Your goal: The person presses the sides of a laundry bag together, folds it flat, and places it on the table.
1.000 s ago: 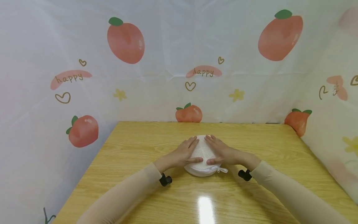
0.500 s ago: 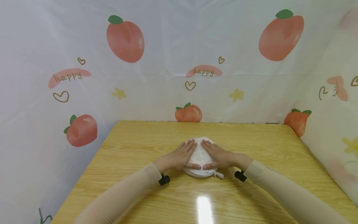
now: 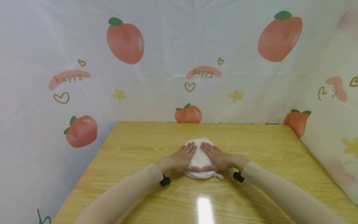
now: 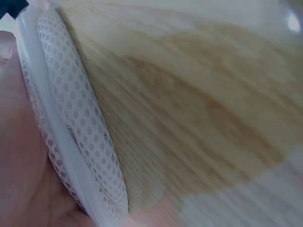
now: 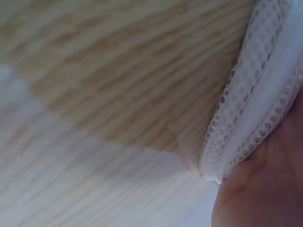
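A round white mesh laundry bag [image 3: 199, 158] lies low on the wooden table, with a zip along its near edge and a white pull tab [image 3: 218, 176] at the near right. My left hand [image 3: 181, 159] presses on its left side, fingers straight and pointing away. On the right side my right hand [image 3: 220, 159] presses the same way; the two thumbs nearly meet across the front. Both wrist views show the mesh edge [image 4: 78, 104] with its smooth white band, close beside the left palm [image 4: 23, 151] and the right palm [image 5: 265, 194].
The yellow wooden table [image 3: 139, 137] runs back to a white wall covering [image 3: 156, 62] printed with peaches, hearts and "happy". Another covered wall [image 3: 332, 124] stands along the right side. A black wrist camera [image 3: 165, 181] hangs below the left wrist, and another [image 3: 238, 176] below the right.
The bag has gone from a puffed dome to a flatter shape under my hands. Both hands have come down and slightly nearer, with the thumbs closer together. The pull tab has shifted a little nearer and left.
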Action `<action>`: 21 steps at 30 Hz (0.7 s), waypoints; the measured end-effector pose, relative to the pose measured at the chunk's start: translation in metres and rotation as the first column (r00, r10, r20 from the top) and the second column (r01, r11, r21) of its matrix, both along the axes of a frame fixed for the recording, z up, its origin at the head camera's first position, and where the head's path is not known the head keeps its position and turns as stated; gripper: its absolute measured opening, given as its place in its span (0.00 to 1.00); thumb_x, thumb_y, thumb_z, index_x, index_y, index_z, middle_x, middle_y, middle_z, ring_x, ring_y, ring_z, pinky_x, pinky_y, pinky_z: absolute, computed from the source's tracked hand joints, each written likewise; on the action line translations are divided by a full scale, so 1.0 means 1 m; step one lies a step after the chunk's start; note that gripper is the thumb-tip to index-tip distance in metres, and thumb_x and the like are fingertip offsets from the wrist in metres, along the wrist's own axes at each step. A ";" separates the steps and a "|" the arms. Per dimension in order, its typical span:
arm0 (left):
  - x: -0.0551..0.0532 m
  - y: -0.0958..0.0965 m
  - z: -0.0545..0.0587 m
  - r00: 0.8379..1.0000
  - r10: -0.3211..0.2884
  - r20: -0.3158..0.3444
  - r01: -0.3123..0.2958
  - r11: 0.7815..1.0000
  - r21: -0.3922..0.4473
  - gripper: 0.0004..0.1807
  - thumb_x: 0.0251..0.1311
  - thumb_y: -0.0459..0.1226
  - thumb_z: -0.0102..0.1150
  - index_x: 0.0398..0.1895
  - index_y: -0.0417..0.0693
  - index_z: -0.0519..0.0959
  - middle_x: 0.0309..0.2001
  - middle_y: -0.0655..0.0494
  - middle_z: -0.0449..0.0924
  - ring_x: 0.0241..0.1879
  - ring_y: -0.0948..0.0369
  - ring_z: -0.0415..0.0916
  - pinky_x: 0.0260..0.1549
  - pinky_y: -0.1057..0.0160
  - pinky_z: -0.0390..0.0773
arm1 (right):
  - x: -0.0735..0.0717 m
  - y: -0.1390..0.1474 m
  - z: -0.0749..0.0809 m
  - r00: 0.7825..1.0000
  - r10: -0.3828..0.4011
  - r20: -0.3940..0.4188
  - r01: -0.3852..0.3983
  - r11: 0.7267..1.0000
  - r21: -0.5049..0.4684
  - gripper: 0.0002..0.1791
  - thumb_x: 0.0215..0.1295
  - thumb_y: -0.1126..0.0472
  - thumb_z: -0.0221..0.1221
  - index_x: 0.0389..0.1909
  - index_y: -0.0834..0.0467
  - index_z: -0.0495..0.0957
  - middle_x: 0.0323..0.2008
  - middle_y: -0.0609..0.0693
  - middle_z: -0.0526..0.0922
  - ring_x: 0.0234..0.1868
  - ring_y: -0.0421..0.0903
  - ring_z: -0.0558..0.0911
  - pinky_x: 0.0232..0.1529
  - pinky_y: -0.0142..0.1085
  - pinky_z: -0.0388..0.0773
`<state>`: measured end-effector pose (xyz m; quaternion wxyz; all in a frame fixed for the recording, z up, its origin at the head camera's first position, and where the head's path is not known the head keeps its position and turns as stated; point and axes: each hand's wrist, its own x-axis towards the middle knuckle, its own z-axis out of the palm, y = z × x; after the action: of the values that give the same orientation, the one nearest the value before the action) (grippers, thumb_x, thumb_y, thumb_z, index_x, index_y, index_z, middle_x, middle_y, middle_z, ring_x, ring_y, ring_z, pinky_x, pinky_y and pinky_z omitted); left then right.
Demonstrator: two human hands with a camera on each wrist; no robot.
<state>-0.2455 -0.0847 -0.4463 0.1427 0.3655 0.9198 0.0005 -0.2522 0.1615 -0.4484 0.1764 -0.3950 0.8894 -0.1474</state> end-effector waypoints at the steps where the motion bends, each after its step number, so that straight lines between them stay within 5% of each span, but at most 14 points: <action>1: 0.000 0.000 0.000 1.000 -0.001 0.001 0.001 1.000 -0.005 0.57 0.72 0.70 0.39 0.84 0.37 0.37 0.84 0.41 0.28 0.83 0.49 0.28 0.80 0.51 0.37 | 0.001 -0.001 0.002 1.000 0.000 0.001 0.000 1.000 0.013 0.59 0.75 0.32 0.52 0.81 0.72 0.36 0.82 0.70 0.35 0.82 0.66 0.37 0.79 0.61 0.38; 11: -0.001 -0.002 -0.005 1.000 0.001 0.021 -0.001 1.000 0.008 0.56 0.74 0.69 0.40 0.84 0.37 0.37 0.84 0.40 0.29 0.83 0.48 0.27 0.80 0.50 0.37 | 0.001 -0.002 0.000 1.000 0.011 -0.006 -0.011 1.000 -0.014 0.57 0.77 0.36 0.54 0.81 0.73 0.37 0.81 0.71 0.36 0.82 0.68 0.39 0.79 0.62 0.39; 21: -0.003 -0.008 0.000 1.000 -0.005 -0.009 0.006 0.984 0.177 0.53 0.76 0.65 0.44 0.84 0.38 0.39 0.85 0.43 0.33 0.83 0.50 0.30 0.80 0.49 0.36 | -0.012 0.017 0.016 0.996 -0.038 0.084 0.051 0.984 -0.170 0.48 0.80 0.44 0.54 0.83 0.67 0.41 0.83 0.66 0.41 0.82 0.67 0.40 0.78 0.65 0.42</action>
<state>-0.2490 -0.0926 -0.4464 0.1059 0.3793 0.9157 0.0805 -0.2638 0.1783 -0.4328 0.1739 -0.3826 0.8742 -0.2432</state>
